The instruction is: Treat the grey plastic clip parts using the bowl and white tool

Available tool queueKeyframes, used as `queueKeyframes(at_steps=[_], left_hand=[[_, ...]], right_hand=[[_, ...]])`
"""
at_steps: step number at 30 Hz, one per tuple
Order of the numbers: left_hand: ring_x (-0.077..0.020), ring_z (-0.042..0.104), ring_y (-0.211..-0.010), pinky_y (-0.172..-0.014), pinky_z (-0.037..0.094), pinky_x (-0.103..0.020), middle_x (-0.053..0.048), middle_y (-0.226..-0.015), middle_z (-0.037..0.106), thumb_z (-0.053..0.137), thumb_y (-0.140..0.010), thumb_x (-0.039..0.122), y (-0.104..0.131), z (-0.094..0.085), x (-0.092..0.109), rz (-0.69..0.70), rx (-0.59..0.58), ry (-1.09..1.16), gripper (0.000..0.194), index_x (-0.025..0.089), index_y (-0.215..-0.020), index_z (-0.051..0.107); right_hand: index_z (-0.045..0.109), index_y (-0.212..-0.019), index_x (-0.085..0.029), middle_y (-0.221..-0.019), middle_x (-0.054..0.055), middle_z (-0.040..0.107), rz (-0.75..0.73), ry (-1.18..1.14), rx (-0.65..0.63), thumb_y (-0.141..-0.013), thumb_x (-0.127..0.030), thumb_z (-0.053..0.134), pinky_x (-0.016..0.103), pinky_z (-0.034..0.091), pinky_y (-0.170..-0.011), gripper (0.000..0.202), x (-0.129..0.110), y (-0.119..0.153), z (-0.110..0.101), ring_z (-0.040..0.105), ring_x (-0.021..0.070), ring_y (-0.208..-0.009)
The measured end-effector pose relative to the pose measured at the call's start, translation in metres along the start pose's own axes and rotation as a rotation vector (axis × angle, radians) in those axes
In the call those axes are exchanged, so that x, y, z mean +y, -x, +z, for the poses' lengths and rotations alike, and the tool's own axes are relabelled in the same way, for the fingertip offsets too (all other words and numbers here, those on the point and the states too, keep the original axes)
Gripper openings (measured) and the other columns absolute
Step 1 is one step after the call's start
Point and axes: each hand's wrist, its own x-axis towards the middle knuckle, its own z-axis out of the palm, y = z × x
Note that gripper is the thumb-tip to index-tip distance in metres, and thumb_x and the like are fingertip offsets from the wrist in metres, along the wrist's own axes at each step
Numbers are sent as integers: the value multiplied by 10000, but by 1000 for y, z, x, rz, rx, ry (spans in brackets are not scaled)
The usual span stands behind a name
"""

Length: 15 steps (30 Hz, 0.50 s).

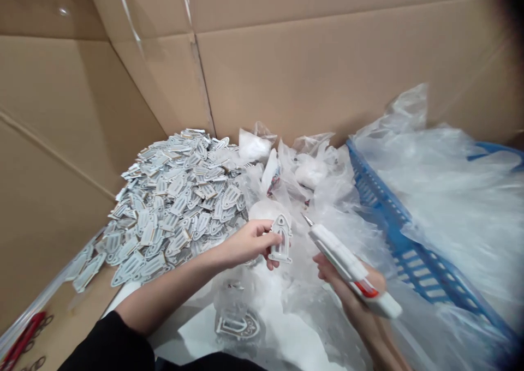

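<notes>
My left hand [256, 243] pinches a small white plastic piece [281, 243] with an arched, pointed top and a long raised middle, between thumb and fingers. Wrapped around the handle of a white glue gun [338, 251] is my right hand [347, 283]. The gun has a pointed metal tip and a red-orange part; its tip points up and left, just right of the piece and apart from it. Below my hands, a similar arched piece [237, 325] with a scroll pattern lies in clear plastic on a white surface.
A large heap of white arched pieces [176, 196] lies to the left. Clear bags [313, 169] sit at the back. On the right, a blue basket [426, 267] holds clear plastic bags [462, 196]. Cardboard walls [327, 60] surround the area. Red-handled scissors [22, 335] lie lower left.
</notes>
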Motion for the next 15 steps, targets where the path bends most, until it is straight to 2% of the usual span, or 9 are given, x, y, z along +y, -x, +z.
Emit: queueKeyframes(at_steps=[2, 4, 7, 11, 13, 15], left_hand=[[-95, 599, -504, -521, 509, -213, -3, -649, 623, 558, -779, 319, 0, -13, 3, -4, 56, -109, 175, 150, -774, 605], [-97, 621, -542, -541, 525, -213, 1, -692, 632, 546, -788, 278, 1, -36, 7, 9, 166, -229, 137, 158, -767, 609], [-127, 665, -615, -583, 553, -239, -14, -722, 668, 580, -777, 240, 6, -84, 21, -65, 342, -361, 93, 159, -743, 611], [-131, 647, -654, -595, 522, -231, -33, -702, 678, 681, -747, 272, 15, -154, 52, -115, 586, -496, 134, 144, -766, 648], [-131, 622, -658, -564, 478, -222, -37, -709, 676, 728, -722, 307, 16, -183, 68, -128, 702, -592, 183, 147, -742, 640], [-128, 590, -624, -553, 447, -231, -26, -664, 653, 772, -687, 318, 11, -203, 81, -137, 759, -650, 223, 152, -719, 627]], right_hand=[[698, -661, -210, -541, 13, 648, 70, 6, 7, -887, -420, 650, 257, 480, -434, 312, 5, 1, 0, 592, 153, -421], [703, -644, -214, -514, 11, 641, 106, 10, 22, -874, -474, 657, 260, 454, -405, 350, 7, 1, 2, 583, 157, -398], [692, -640, -223, -535, 19, 646, 107, 36, 70, -871, -513, 644, 277, 462, -446, 375, 6, 2, 4, 608, 174, -442], [692, -690, -230, -602, 21, 663, 6, 28, 82, -896, -479, 615, 283, 476, -510, 333, 3, 2, 6, 627, 175, -504], [694, -710, -234, -626, 17, 669, -29, 19, 68, -915, -441, 600, 279, 481, -534, 307, 5, 3, 6, 647, 174, -546], [685, -695, -234, -642, 17, 672, -63, 25, 63, -918, -411, 603, 277, 489, -557, 297, 7, 3, 7, 663, 177, -582]])
